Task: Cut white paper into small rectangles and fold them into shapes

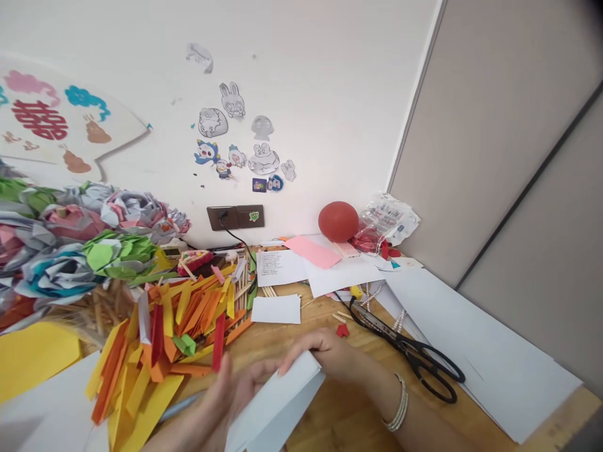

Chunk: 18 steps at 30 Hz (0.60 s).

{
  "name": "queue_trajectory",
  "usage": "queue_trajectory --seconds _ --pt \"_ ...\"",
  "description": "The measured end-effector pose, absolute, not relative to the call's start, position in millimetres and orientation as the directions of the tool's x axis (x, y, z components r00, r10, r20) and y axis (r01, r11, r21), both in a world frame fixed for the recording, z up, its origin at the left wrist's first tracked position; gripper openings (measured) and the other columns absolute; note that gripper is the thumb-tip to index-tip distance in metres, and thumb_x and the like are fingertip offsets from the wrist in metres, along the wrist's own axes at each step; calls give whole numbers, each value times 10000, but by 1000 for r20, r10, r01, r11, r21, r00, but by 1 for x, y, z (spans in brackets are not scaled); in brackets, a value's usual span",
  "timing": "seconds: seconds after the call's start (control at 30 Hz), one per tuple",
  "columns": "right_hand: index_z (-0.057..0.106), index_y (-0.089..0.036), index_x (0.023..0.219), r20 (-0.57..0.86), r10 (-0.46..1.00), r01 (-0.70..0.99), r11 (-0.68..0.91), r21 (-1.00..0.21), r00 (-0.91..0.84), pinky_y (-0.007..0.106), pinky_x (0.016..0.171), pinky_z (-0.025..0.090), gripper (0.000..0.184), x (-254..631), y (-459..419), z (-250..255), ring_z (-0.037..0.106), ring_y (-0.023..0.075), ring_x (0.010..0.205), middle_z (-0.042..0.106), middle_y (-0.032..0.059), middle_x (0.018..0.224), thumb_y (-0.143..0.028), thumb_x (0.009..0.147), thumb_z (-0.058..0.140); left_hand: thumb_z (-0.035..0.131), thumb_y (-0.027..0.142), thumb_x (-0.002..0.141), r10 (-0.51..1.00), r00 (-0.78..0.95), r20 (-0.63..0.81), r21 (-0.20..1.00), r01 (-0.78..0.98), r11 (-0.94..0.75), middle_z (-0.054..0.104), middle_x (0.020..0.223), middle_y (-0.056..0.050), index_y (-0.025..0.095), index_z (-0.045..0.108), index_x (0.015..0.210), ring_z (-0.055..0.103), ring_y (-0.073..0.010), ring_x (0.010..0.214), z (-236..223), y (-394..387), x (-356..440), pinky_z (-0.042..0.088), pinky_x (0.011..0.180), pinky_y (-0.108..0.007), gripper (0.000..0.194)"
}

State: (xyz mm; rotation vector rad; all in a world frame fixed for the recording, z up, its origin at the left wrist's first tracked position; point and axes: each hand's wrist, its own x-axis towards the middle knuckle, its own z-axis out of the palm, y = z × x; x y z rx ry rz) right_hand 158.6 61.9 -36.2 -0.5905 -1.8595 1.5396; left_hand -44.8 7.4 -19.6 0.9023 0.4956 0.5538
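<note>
Our R hand (325,353) holds plain wht folded paper (277,394), layers parted, shaded underneath; L hand (238,394) alongside, can't tell its grip.

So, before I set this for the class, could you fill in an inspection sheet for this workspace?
Surface: wooden table, largely covered.
Things in hand: folded white paper, two layers apart at the lower edge.
Clutter: heaped orange and yellow paper strips and paper flowers on the left; black-handled scissors and white sheets on the right; red balloon at the back.
Hands: right hand grips the paper's upper end; left hand is beside it, thumb off, hold unclear.
Cables: black cable from the wall socket; far end hidden.
Surroundings: white wall with cartoon cut-outs; grey panel on the right.
</note>
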Motion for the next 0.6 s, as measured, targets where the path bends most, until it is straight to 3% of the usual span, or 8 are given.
queue_trajectory --seconds 0.1,0.17,0.37,0.5,0.6 --pt "728 -184 816 195 679 -22 255 -967 -707 212 606 404 238 155 57 -30 551 117 674 658 7 765 -168 805 491 593 603 739 656 686 -316 875 -57 481 723 834 -109 169 561 988 676 -187 610 -31 3 -39 496 563 -265 501" --pt "711 -178 844 179 704 -6 241 -971 -687 216 634 424 194 155 54 -28 561 124 712 651 10 805 -165 784 527 664 516 727 667 651 -362 882 8 472 726 752 -84 174 528 918 658 -157 541 -37 1 -35 449 482 -215 414" --pt "602 -214 1104 42 812 -31 29 -999 -582 223 500 459 315 163 51 -29 549 105 545 569 6 745 -386 911 422 643 530 734 791 531 -305 937 20 348 696 681 -32 161 536 983 625 -126 436 -38 2 -26 393 427 -193 458" --pt "569 -209 1147 90 814 4 113 -994 -573 215 501 460 302 163 49 -33 555 92 542 600 17 818 -319 867 531 649 547 717 812 492 -314 937 24 348 695 688 -33 163 550 1015 630 -134 441 -36 2 -21 393 426 -199 496" --pt "590 -189 1117 135 843 112 224 -968 -520 207 483 437 267 160 48 -34 534 83 511 609 13 789 -242 869 507 648 542 722 827 451 -336 930 19 368 700 703 -32 168 552 1005 634 -129 451 -36 0 -19 393 436 -194 479"
